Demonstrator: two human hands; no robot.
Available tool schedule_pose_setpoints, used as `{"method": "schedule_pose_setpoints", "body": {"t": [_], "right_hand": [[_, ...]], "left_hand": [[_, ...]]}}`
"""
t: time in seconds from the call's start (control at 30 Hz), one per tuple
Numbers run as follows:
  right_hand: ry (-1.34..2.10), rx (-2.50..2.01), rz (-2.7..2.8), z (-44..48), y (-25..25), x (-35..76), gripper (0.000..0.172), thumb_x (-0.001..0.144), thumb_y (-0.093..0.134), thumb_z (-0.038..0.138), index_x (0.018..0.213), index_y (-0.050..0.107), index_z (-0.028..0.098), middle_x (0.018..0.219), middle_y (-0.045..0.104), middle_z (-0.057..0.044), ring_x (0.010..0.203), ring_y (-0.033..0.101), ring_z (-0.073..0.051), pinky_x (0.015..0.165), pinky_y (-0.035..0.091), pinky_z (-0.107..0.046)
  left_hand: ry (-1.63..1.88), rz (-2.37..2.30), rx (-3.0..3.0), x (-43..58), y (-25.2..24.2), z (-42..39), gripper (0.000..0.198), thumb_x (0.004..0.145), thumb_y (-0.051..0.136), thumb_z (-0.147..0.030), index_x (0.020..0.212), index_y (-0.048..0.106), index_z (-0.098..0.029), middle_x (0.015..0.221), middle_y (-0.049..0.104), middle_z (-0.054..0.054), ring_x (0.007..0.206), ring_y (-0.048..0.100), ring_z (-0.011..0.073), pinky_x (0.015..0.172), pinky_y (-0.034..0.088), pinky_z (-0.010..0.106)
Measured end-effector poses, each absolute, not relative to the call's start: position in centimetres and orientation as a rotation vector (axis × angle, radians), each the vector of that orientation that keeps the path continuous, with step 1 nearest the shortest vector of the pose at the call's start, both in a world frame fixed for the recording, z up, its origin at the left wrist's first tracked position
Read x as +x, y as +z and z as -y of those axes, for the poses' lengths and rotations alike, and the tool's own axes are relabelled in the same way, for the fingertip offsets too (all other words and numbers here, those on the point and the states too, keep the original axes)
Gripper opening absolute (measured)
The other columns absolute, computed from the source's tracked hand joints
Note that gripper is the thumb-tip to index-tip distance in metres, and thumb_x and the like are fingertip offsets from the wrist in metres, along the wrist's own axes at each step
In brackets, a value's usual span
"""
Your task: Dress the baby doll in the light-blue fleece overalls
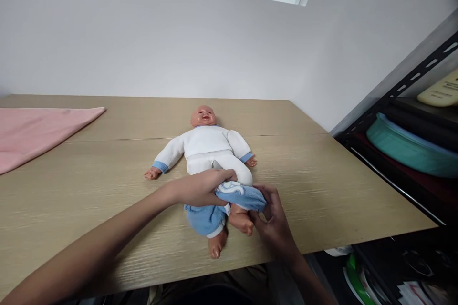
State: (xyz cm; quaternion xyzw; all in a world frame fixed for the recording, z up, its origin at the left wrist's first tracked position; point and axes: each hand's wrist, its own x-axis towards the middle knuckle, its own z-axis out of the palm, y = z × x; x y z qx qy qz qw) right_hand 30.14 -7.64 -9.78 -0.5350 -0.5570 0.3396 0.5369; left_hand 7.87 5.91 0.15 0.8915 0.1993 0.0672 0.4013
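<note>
The person's own lap, in dark clothing (229, 290), lies nearest, below the edge of the pale wood-grain tabletop (107, 190), with two bare forearms reaching over it. On the tabletop, near that edge, a baby doll with a hard pinkish head and soft white torso (205, 140) lies face up, head away from the person, arms spread, blue cuffs at both wrists. Fluffy light-blue trousers with white trim (205, 219) are bunched around its lower legs, and both hard plastic feet (216, 246) stick out beyond them. The left hand (204, 188) grasps the upper edge of the trousers at the doll's left leg, thumb and fingers closed on the fabric; the right hand (271, 217) pinches the outer end of the same bunched part, just beside the foot, though some of its fingertips are hidden. As far as can be judged, the dressing is at a midway state: the white upper part is in place on torso and arms, and the trousers surround both shins, while thighs and waist remain uncovered by them. Whether the trousers are going on or coming off cannot be told from this view. A pink cloth (43, 136) lies well apart at the far left, untouched.
</note>
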Motion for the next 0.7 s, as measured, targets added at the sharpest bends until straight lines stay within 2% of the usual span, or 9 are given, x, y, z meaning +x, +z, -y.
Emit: {"method": "schedule_pose_setpoints", "body": {"t": [0.07,0.17,0.3,0.43,0.53,0.63,0.7], "right_hand": [[0.868,-1.261,1.386,6.9,-9.0,30.9,0.04,0.099,0.069,0.034,0.135,0.056,0.025,0.125,0.07,-0.007,0.114,0.071,-0.023,0.099,0.058,-0.034],[1.032,-1.268,1.507,5.6,-7.7,32.4,0.029,0.102,0.066,0.043,0.124,0.066,0.024,0.115,0.076,-0.006,0.11,0.072,-0.026,0.099,0.057,-0.038],[1.238,-1.269,1.619,3.9,-6.2,34.2,0.034,0.103,0.066,0.045,0.13,0.069,0.026,0.128,0.077,-0.007,0.121,0.07,-0.03,0.106,0.054,-0.044],[1.115,-1.194,1.814,2.7,-5.2,35.2,0.042,0.093,0.078,0.044,0.128,0.066,0.025,0.12,0.072,-0.006,0.114,0.068,-0.029,0.102,0.054,-0.042],[0.959,-1.188,1.917,2.0,-4.1,34.9,0.031,0.096,0.074,0.047,0.117,0.068,0.025,0.103,0.064,-0.003,0.099,0.063,-0.024,0.093,0.053,-0.037],[0.813,-1.252,2.037,1.2,-2.8,33.8,0.023,0.102,0.067,0.047,0.099,0.073,0.024,0.093,0.061,-0.002,0.093,0.06,-0.022,0.092,0.05,-0.037],[0.821,-1.221,2.137,0.7,-1.8,33.2,0.023,0.101,0.069,0.047,0.097,0.075,0.025,0.101,0.065,-0.004,0.101,0.062,-0.024,0.099,0.05,-0.039]], "left_hand": [[0.171,-0.497,2.273,7.5,0.7,-6.2,0.024,0.088,0.068,-0.026,0.111,0.061,-0.022,0.099,0.066,0.001,0.091,0.062,0.0218,0.077,0.043,0.03],[0.166,-0.497,2.269,7.1,1.4,-6.7,0.02,0.097,0.068,-0.041,0.103,0.066,-0.022,0.103,0.068,0.003,0.094,0.063,0.0228,0.082,0.044,0.031],[0.193,-0.621,2.239,7.3,1.7,-6.8,0.032,0.098,0.069,-0.053,0.106,0.063,-0.023,0.098,0.068,0.001,0.089,0.062,0.0212,0.075,0.041,0.031],[0.165,-0.814,2.212,7.0,1.8,-6.0,0.052,0.087,0.079,-0.067,0.111,0.06,-0.025,0.095,0.068,-0.001,0.085,0.062,0.0222,0.071,0.039,0.031],[0.145,-0.92,2.228,5.5,2.1,-4.9,0.062,0.081,0.083,-0.069,0.118,0.06,-0.026,0.108,0.069,0.003,0.099,0.064,0.0265,0.079,0.042,0.033],[0.075,-1.022,2.264,3.2,2.3,-4.3,0.058,0.08,0.086,-0.065,0.113,0.06,-0.025,0.113,0.066,0.005,0.104,0.062,0.0285,0.082,0.042,0.034],[0.008,-1.01,2.222,1.7,2.3,-4.5,0.053,0.08,0.086,-0.061,0.11,0.061,-0.026,0.112,0.065,0.003,0.101,0.061,0.0264,0.08,0.043,0.032]]}}
